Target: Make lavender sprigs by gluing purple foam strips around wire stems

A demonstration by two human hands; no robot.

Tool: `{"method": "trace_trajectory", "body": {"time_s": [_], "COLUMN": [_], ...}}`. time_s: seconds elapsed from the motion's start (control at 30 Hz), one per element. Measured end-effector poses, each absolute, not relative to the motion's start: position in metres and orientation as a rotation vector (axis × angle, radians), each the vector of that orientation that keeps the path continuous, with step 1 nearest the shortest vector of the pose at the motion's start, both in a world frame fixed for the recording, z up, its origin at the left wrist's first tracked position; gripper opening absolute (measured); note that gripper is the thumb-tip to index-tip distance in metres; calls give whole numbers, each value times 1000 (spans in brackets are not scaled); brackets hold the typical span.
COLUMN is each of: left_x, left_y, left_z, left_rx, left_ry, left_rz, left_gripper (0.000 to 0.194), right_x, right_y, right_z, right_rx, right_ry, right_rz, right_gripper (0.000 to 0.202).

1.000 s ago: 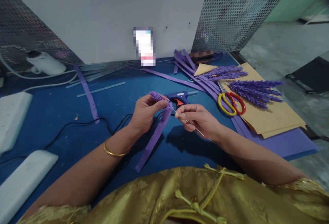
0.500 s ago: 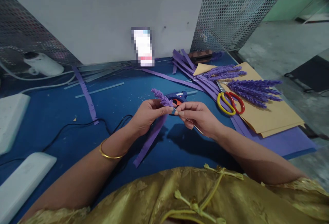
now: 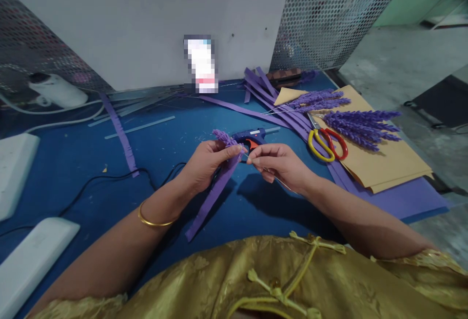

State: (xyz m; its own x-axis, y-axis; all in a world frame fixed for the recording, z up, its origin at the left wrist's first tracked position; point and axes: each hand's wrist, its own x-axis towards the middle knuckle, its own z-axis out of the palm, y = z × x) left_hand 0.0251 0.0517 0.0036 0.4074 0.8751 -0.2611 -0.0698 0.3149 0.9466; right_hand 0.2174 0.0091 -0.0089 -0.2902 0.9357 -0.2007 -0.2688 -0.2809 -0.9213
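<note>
My left hand [image 3: 210,163] is closed on a purple paper lavender flower [image 3: 224,137], thumb pressed at its base. From there a fringed purple paper strip [image 3: 208,207] hangs down toward me. My right hand [image 3: 281,165] pinches the thin wire stem [image 3: 283,182], which runs out of the flower's base and slants down under the palm. Just behind both hands a blue glue gun [image 3: 252,136] with an orange trigger lies on the blue tabletop [image 3: 153,146]; my fingers hide part of it.
Scissors [image 3: 325,144] with yellow and red handles lie right, beside finished lavender stems [image 3: 361,126] on tan sheets [image 3: 387,168]. Purple strips [image 3: 270,99] lie behind. A phone with a blurred screen [image 3: 201,63] leans on the panel. A black cord [image 3: 98,177] and white power strips [image 3: 40,260] sit left.
My left hand has turned slightly, its thumb now further over the flower's base, and the hanging strip has swung a little. The right hand keeps its pinch on the wire.
</note>
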Motion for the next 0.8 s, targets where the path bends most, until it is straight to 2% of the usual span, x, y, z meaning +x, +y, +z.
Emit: {"method": "trace_trajectory", "body": {"time_s": [0.27,0.33,0.47,0.53,0.7,0.8], "left_x": [23,24,24,23,23,24], "left_y": [55,55,52,50,48,47], "left_z": [3,5,10,11,12,14], "left_rx": [1119,1077,1026,1021,998,988], "left_ry": [1007,1046,1123,1144,1131,1125], "left_rz": [730,707,639,624,651,654], "left_gripper": [34,36,41,44,46,46], "right_x": [217,220,230,234,229,225], "right_y": [10,13,23,28,35,36], "right_z": [-8,-10,-13,-14,-21,-25], "right_rx": [-1115,-1195,-1508,-1708,-2048,-2089], "right_ry": [-1267,-1400,-1590,-1658,-1871,-1939], "right_rz": [1520,1294,510,318,405,421], "right_gripper": [14,18,22,24,41,39]}}
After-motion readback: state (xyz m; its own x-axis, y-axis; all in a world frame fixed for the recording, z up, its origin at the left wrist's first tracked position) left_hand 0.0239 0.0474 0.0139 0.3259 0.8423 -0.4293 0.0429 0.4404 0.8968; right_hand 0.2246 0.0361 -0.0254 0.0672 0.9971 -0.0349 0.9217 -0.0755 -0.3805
